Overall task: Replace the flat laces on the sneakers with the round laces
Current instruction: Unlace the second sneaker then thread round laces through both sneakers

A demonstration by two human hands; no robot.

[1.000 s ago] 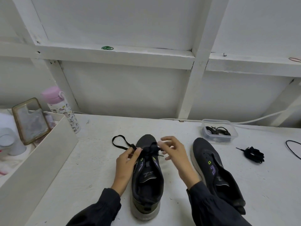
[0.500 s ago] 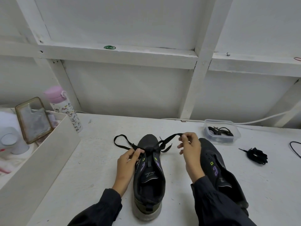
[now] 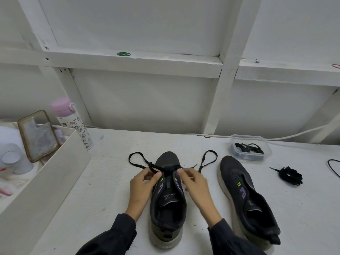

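Centre sneaker (image 3: 168, 199): dark upper, pale sole, toe pointing away, flat on the table (image 3: 110, 190) between both hands. A black lace (image 3: 151, 166) crosses its lowest eyelets near the toe. One loop lies on the table left of the toe, another to the right.

Left hand (image 3: 141, 186): thumb and forefinger pinch the lace at the left eyelet row; the other fingers are curled.

Right hand (image 3: 195, 186): fingertips closed on the lace at the right eyelet row.

Second sneaker (image 3: 246, 197): just right of the first, no lace showing in its eyelets.

A loose black lace bundle (image 3: 291, 175) lies farther right. A clear tub (image 3: 266, 144) behind the second sneaker holds more black laces.

Far left: a pink-capped bottle (image 3: 73, 124) and a phone case (image 3: 38, 135) propped by a white board.
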